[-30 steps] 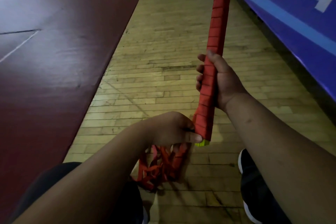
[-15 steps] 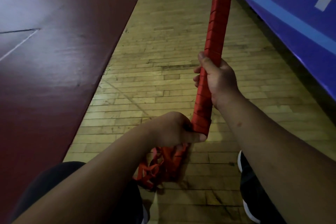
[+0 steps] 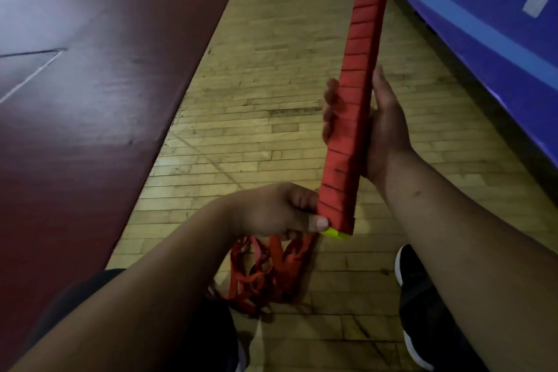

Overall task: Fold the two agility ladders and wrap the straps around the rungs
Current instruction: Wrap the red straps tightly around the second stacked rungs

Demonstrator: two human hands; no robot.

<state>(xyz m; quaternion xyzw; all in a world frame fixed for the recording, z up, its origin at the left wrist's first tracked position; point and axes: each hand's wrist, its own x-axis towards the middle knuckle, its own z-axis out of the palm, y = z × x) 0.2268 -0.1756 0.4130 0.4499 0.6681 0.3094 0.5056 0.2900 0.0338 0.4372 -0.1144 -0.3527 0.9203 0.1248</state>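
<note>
A single wide-angle camera, worn on the head, looks forward and steeply down from close above the strap-wrapped rung bundle (image 3: 350,118). Wooden floor (image 3: 256,118) stretches beyond the bundle, and a blue banner (image 3: 483,48) runs to its right.

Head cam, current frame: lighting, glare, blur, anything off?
Head view: dim, warm light overall; pale glare on the maroon mat at upper left; right hand fingers smeared by motion blur beside the red ladder bundle; left hand fairly sharp; loose straps and black shoe sunk in shadow.
</note>
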